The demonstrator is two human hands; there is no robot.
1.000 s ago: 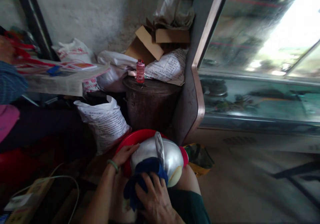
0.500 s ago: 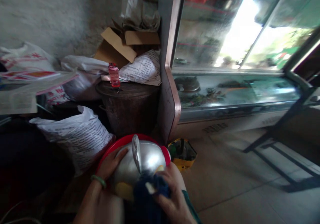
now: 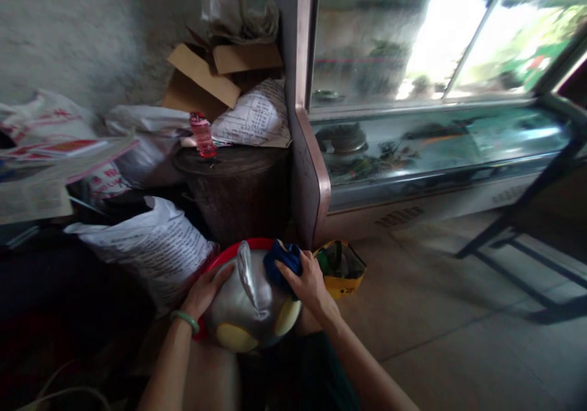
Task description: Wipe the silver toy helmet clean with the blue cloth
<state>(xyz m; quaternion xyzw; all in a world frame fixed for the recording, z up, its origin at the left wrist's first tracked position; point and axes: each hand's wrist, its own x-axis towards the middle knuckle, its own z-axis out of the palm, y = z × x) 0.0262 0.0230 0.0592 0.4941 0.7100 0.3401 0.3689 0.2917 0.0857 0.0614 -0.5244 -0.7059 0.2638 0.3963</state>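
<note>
A silver helmet-like mask [image 3: 250,307] with a raised centre fin and yellow eye patches rests on my lap, over a red round basin [image 3: 238,249]. My left hand [image 3: 205,290], with a green bangle on the wrist, lies flat against the mask's left side, fingers stretched out. My right hand [image 3: 306,284] is closed on a dark blue cloth [image 3: 282,261] and presses it to the mask's upper right, far side.
A white printed sack [image 3: 147,249] lies to the left. A dark drum [image 3: 233,185] carries a pink bottle [image 3: 202,134], with cardboard boxes [image 3: 215,71] and bags behind. A glass display cooler [image 3: 413,123] stands right. A yellow bag [image 3: 342,267] sits by its corner on the tiled floor.
My right hand has carried the blue cloth from the near side of the mask up to its far right side. The view swung right and down; the left hand stayed put.
</note>
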